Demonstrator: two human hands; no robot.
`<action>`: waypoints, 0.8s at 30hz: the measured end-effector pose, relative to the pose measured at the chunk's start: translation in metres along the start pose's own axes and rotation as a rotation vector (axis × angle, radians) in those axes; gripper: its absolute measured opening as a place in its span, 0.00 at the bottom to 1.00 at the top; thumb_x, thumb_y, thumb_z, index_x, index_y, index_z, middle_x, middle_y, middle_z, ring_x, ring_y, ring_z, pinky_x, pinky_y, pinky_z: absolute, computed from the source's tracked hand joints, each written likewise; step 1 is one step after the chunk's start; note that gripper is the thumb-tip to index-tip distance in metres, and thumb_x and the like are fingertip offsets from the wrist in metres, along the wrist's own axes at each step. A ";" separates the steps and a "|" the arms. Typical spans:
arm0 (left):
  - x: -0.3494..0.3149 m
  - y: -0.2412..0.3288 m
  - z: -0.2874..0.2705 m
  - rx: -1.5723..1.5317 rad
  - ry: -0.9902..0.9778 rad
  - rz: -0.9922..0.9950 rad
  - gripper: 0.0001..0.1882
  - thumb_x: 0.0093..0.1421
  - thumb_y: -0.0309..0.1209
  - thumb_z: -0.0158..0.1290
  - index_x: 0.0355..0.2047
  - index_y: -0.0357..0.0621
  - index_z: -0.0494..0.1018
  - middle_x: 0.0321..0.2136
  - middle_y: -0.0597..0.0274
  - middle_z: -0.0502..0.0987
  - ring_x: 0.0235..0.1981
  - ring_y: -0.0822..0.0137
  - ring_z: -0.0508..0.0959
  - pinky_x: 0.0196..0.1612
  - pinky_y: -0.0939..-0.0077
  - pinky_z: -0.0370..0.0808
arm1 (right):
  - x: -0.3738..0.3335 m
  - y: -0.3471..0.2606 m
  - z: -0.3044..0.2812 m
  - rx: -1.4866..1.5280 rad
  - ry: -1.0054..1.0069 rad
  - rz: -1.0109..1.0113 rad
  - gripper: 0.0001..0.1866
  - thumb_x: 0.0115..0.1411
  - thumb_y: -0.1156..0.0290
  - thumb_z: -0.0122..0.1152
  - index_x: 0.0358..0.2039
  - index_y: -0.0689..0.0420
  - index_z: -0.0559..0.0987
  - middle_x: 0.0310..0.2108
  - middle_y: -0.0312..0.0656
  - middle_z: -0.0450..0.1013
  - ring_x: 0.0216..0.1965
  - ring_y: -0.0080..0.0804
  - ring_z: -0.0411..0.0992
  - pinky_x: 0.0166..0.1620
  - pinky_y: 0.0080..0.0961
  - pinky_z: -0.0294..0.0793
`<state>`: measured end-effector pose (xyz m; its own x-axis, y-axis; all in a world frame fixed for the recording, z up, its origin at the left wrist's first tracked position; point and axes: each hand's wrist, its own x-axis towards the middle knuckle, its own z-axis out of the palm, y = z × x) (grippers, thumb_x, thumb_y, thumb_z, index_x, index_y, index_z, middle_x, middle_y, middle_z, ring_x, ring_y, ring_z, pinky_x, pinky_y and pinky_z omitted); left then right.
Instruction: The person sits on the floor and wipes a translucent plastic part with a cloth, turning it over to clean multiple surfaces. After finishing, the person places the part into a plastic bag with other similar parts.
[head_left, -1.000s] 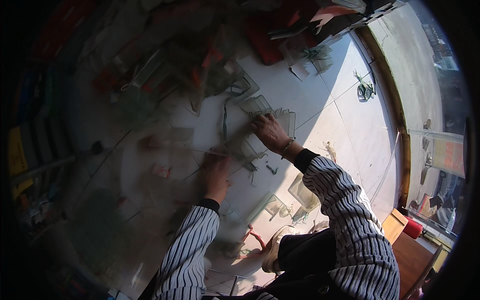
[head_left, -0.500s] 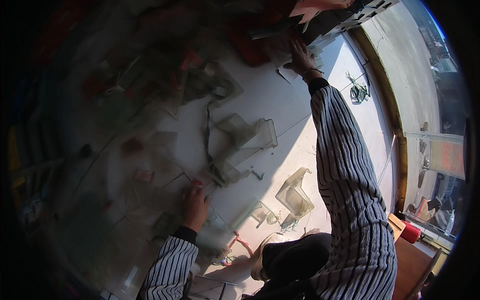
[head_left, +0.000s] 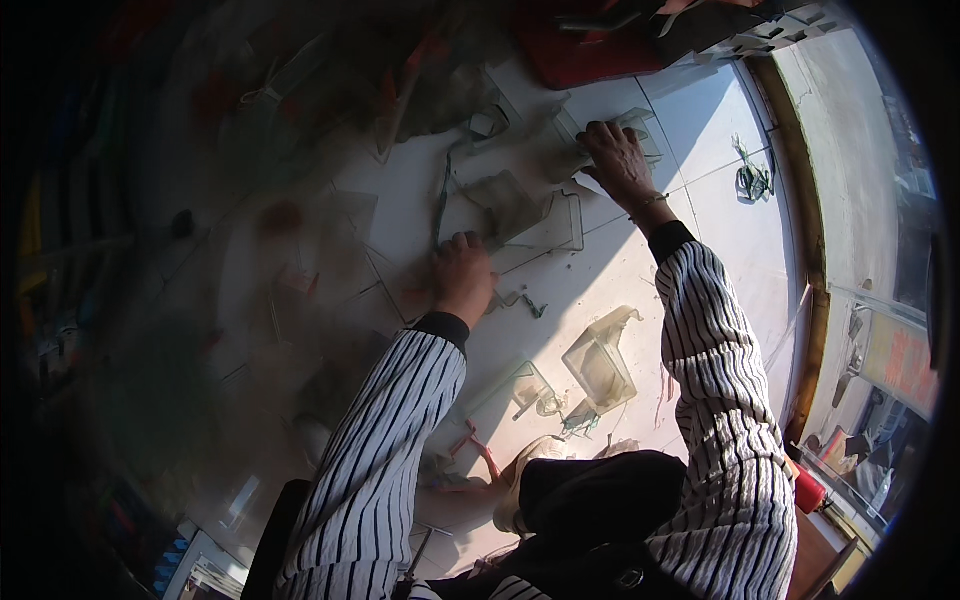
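My left hand (head_left: 462, 275) rests on the white tiled floor (head_left: 620, 270), fingers curled down on a flat clear plastic sheet (head_left: 415, 285) beside a clear plastic box piece (head_left: 520, 210). My right hand (head_left: 615, 160) reaches far forward and grips a crumpled clear plastic piece (head_left: 575, 160) near a clear tray (head_left: 640, 130). Both arms wear black-and-white striped sleeves. Whether the left hand grips the sheet or only presses it is unclear.
A clear plastic container (head_left: 598, 360) lies on its side near my knee, with smaller clear scraps (head_left: 535, 390) beside it. A red mat (head_left: 580, 55) lies at the far edge. A dark tangle of wire (head_left: 752, 180) sits right. A raised curb (head_left: 810, 250) bounds the floor.
My right hand has drawn back from the far red mat to the clear plastic pieces nearer me. My left hand has moved forward and to the right on the floor.
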<state>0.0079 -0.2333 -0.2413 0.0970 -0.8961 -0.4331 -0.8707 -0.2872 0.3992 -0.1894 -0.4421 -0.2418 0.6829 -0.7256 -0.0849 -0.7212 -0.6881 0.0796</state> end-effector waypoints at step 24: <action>-0.196 -0.166 -0.111 0.230 -0.041 0.013 0.12 0.50 0.27 0.57 0.34 0.41 0.69 0.36 0.55 0.69 0.46 0.55 0.67 0.50 0.58 0.63 | 0.016 -0.173 -0.039 0.872 -0.091 -0.460 0.18 0.54 0.64 0.61 0.44 0.56 0.74 0.40 0.44 0.72 0.44 0.43 0.70 0.51 0.37 0.67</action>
<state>0.1871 -0.0478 -0.1330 0.0699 -0.8833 -0.4636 -0.9591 -0.1874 0.2123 -0.0491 -0.3346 -0.2183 0.9327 -0.3606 -0.0031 -0.2461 -0.6301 -0.7365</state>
